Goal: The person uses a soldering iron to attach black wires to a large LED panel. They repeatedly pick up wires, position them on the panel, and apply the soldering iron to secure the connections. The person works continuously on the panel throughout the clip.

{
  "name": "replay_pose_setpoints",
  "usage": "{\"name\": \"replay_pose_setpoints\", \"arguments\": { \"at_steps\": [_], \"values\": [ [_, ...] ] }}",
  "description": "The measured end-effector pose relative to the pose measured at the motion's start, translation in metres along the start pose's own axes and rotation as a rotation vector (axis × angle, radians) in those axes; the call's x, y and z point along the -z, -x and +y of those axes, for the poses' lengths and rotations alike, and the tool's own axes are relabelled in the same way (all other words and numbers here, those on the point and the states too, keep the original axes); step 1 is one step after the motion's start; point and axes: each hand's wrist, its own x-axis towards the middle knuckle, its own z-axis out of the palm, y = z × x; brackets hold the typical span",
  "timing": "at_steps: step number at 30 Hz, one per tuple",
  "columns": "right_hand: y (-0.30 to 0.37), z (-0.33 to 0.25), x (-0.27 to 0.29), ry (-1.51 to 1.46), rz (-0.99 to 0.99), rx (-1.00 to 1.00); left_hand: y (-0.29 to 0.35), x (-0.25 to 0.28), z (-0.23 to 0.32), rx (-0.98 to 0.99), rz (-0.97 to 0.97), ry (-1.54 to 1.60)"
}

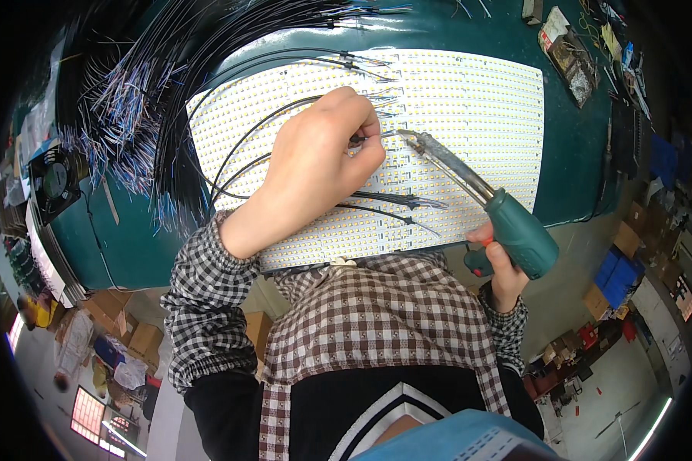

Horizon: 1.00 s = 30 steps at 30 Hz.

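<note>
A white LED panel point(484, 107) with rows of small yellow chips lies in front of me. My left hand point(315, 154) reaches over its middle, fingers pinched on the end of a thin black cable point(357, 140). The handle of a green soldering gun point(521, 234) is in my right hand point(507, 278), off the panel's near right edge. Its tip points left and meets the panel just right of my left fingertips; whether it touches the wire is too small to tell. More black cables point(384, 198) with bared wire ends lie across the panel above and below my left hand.
A thick heap of black cables point(200, 46) with frayed coloured ends covers the table's left side. A small black fan point(56, 175) stands at the far left. A worn, solder-stained block point(569, 58) lies at the back right, near scattered tools. Cardboard boxes point(142, 342) stand on the floor.
</note>
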Motion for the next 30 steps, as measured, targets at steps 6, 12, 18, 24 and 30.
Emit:
{"name": "replay_pose_setpoints", "arguments": {
  "at_steps": [6, 12, 18, 24, 30],
  "values": [
    [-0.001, 0.001, 0.000, 0.023, 0.018, 0.057, 0.001, 0.000, 0.000, 0.012, -0.005, 0.000],
    [0.001, 0.004, 0.002, 0.010, 0.015, 0.042, 0.001, 0.003, 0.002, 0.024, -0.017, 0.007],
    [-0.002, 0.000, -0.003, -0.031, 0.053, 0.045, -0.003, 0.006, 0.007, 0.032, -0.058, -0.035],
    [-0.001, 0.000, -0.002, -0.035, 0.056, 0.034, -0.010, 0.005, 0.008, 0.063, -0.079, -0.053],
    [-0.001, 0.002, 0.000, -0.038, 0.056, 0.037, -0.010, 0.003, 0.006, 0.118, -0.062, 0.030]
  ]
}}
